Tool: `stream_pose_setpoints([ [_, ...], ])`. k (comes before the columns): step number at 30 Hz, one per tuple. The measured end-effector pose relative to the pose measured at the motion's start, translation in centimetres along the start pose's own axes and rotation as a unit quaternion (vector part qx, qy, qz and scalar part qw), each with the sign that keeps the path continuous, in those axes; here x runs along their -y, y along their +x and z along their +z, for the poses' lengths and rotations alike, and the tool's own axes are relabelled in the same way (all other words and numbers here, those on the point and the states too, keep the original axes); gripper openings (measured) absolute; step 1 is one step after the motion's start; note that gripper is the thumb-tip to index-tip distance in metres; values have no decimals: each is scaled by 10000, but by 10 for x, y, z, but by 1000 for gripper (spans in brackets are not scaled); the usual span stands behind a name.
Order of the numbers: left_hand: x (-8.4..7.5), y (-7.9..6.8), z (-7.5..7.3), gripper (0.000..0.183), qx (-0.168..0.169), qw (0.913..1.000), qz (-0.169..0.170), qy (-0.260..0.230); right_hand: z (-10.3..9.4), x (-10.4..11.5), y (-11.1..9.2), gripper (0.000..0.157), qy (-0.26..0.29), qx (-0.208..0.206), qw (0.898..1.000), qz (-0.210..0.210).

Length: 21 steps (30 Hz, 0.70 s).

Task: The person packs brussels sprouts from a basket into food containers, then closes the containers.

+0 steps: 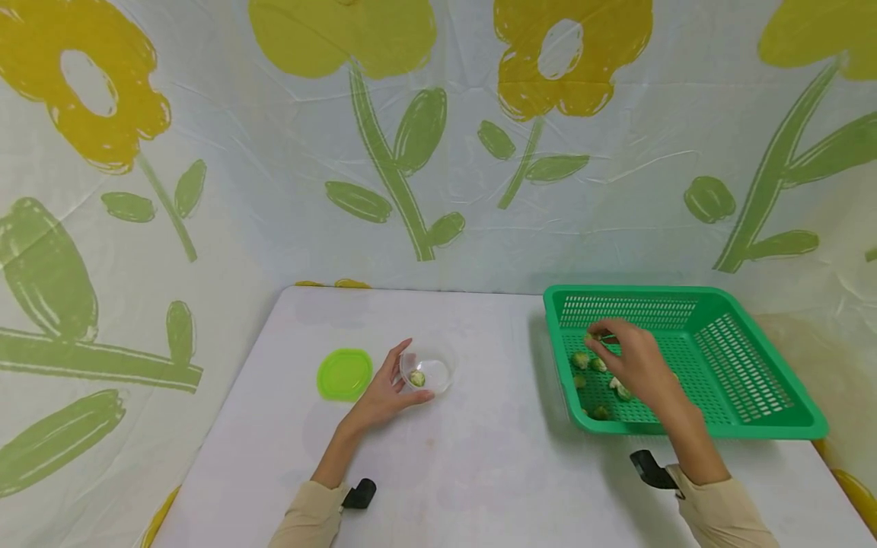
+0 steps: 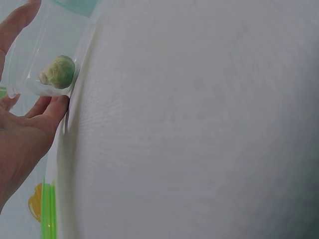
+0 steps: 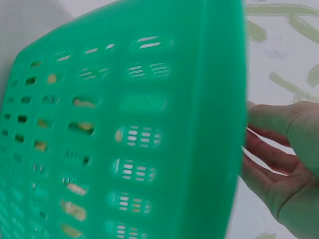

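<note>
My left hand [image 1: 385, 394] grips a clear plastic container [image 1: 438, 371] standing on the table, thumb on the near side and fingers on the far side. One Brussels sprout [image 2: 61, 72] lies inside it. Over the left part of a green plastic basket [image 1: 754, 432], my right hand [image 1: 637, 364] pinches a Brussels sprout [image 1: 591, 337] between thumb and fingertips. Below that hand, several more Brussels sprouts [image 1: 580, 360] lie on the basket floor. In the right wrist view the basket wall hides the fingertips of that hand [image 3: 284, 159].
A bright green square lid [image 1: 345, 374] lies flat on the white table [image 1: 479, 472], left of the container. Behind the table hangs a white cloth [image 1: 288, 167] printed with yellow flowers. The basket's raised rim stands around the sprouts.
</note>
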<state>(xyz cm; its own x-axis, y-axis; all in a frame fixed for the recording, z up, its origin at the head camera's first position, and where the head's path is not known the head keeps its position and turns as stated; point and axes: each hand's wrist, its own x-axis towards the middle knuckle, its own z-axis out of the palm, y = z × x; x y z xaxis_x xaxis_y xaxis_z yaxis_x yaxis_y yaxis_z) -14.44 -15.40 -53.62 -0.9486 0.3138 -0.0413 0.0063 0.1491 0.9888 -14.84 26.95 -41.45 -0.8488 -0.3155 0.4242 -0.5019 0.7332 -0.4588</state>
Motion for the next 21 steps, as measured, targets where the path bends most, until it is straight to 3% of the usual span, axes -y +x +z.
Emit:
stream_pose_setpoints([
  [10, -2, -1, 0, 105, -2, 10000, 3, 22, 6, 17, 12, 20, 278, -463, 9984, -189],
  [21, 0, 1, 0, 108, -1, 10000, 7, -71, 28, 32, 27, 23, 511, -764, 9955, -248],
])
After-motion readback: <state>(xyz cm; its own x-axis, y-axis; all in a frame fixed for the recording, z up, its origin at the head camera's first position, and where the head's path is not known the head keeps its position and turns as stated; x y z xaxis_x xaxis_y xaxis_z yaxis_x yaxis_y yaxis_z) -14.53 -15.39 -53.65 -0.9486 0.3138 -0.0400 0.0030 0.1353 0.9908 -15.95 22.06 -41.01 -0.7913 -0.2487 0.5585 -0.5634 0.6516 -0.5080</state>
